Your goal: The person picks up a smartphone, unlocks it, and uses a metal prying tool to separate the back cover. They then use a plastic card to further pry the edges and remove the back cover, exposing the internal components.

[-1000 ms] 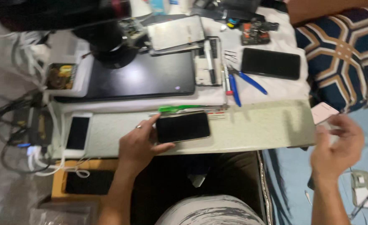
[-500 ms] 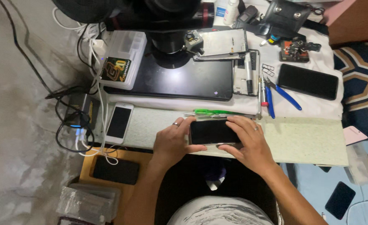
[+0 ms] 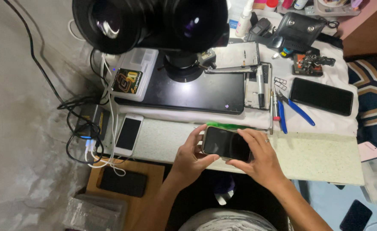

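Left hand (image 3: 191, 157) and right hand (image 3: 260, 159) both grip a dark-screened phone (image 3: 225, 143), fingers curled on its edges. Phone held above the pale speckled mat (image 3: 316, 156), just below a green tool (image 3: 227, 125). White phone (image 3: 128, 134) lies well left.

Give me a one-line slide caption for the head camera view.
Both hands, left hand and right hand, hold a dark-screened phone over a speckled work mat.
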